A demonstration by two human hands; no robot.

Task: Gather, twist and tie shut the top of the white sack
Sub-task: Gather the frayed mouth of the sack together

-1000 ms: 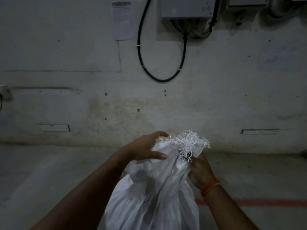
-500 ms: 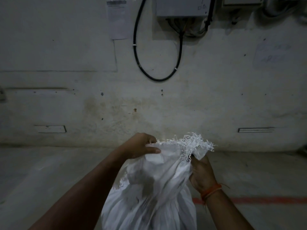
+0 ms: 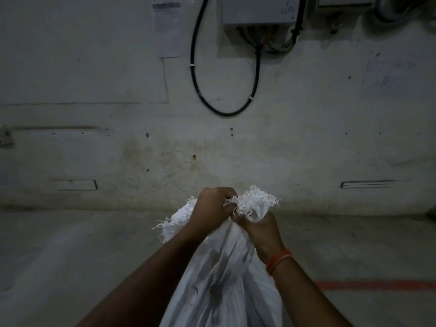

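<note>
Low in the middle of the view, the white sack stands on the floor before a stained wall, its frayed top bunched between two fists. Left hand clenches the gathered cloth from above; right hand, with an orange band at its wrist, grips the neck just below the fringe. Woven and limp, the sack looks light at the top and likely slippery, so the hold belongs under the fringe, where the folds pack tight.

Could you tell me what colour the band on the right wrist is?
Orange band, head view.
</note>
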